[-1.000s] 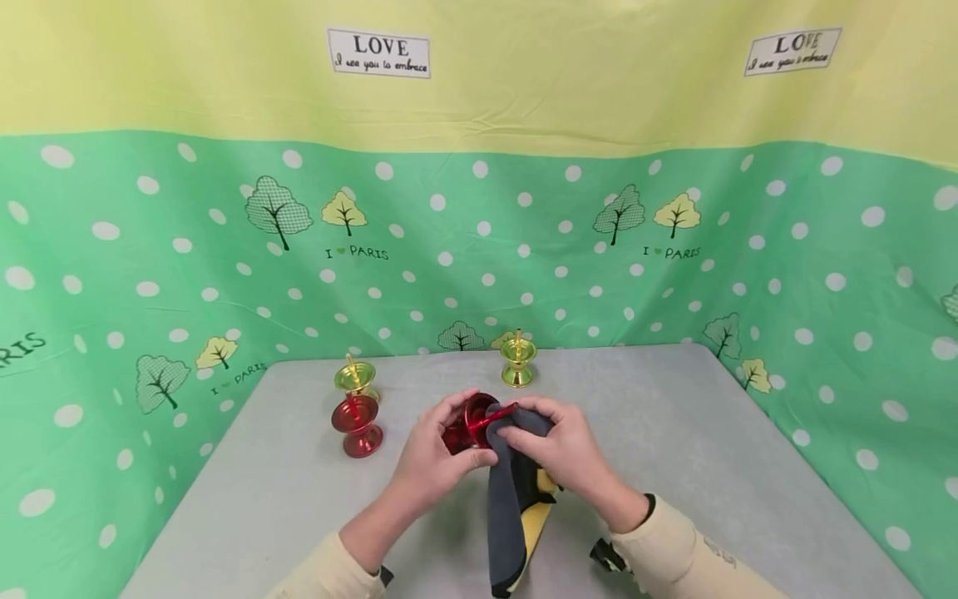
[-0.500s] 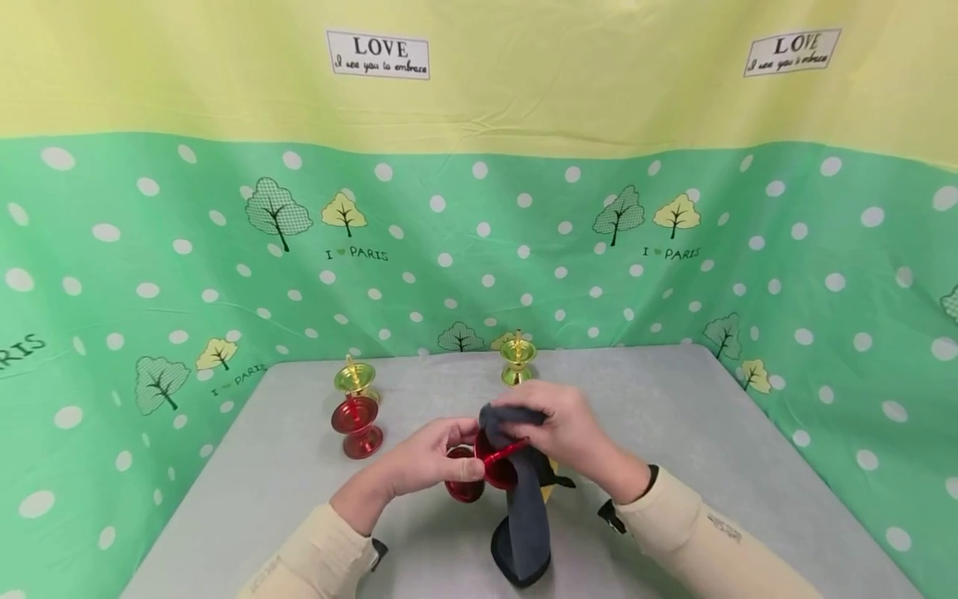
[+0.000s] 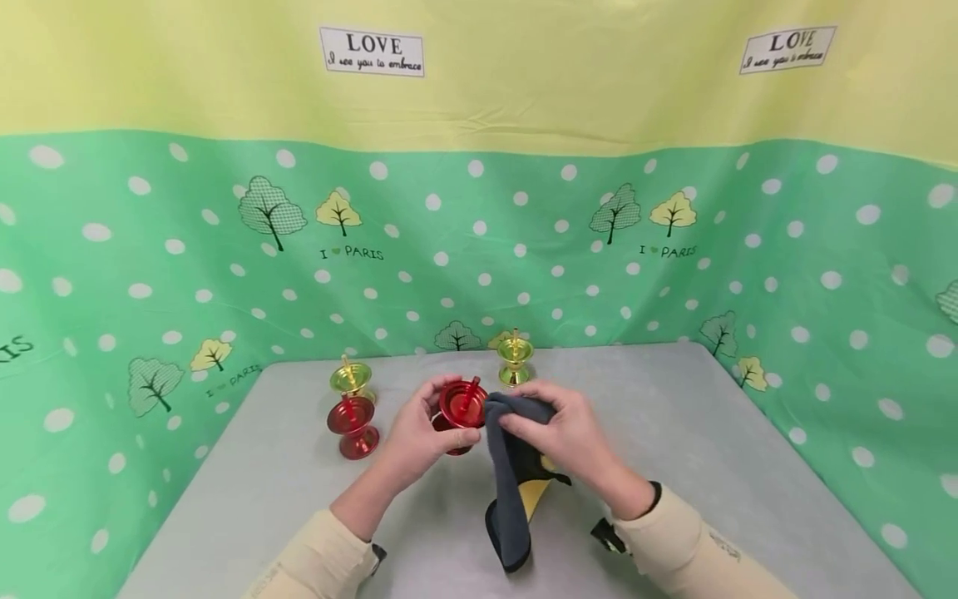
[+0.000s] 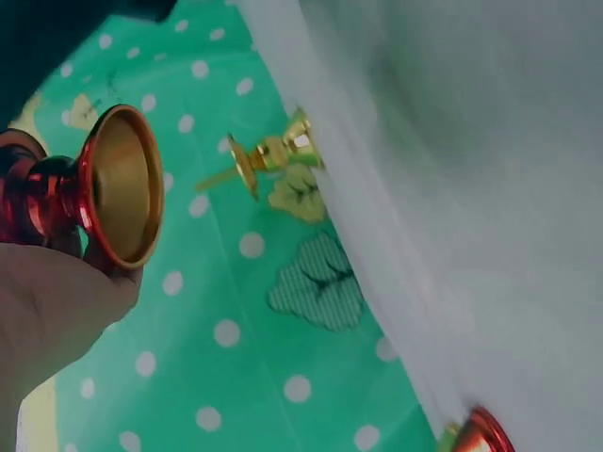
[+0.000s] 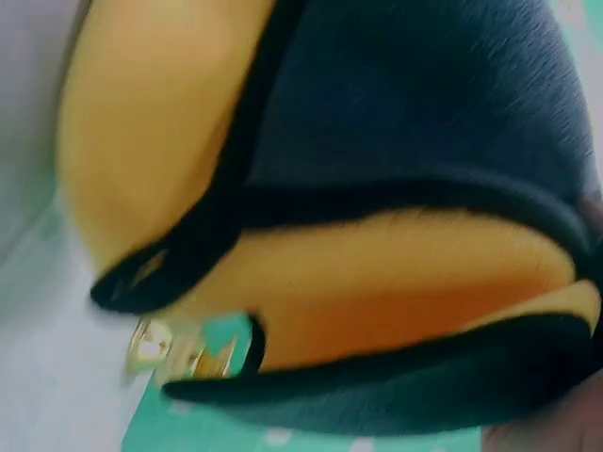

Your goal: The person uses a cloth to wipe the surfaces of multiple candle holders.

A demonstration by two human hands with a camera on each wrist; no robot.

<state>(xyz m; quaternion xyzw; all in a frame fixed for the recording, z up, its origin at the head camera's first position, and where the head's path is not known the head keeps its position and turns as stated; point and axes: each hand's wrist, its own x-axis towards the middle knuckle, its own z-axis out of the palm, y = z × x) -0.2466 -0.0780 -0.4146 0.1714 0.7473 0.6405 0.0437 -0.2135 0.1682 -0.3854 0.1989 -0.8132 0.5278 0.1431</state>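
Head view: the left hand grips a red cup, thumb across its front and fingers round its far side, and holds it above the grey table. The cup's mouth faces the camera, its inner stem leans toward 1 o'clock, and its foot shows partly below the thumb.

With that cup as the clock's centre, the right hand is near 3 o'clock, pinching a dark cloth between thumb and fingers. The cloth's top fold meets the cup's rim in this view; whether it presses there I cannot tell. The rest hangs toward 5 o'clock, showing some yellow lining.

A second red cup stands upright at 9 o'clock, with a gold cup just behind it, partly hidden. Another gold cup stands between 1 and 2 o'clock, near the green dotted curtain.

The left wrist view shows the held cup's round, gold-toned hollow end. In the right wrist view, the cloth's folds and black edging fill most of the frame.
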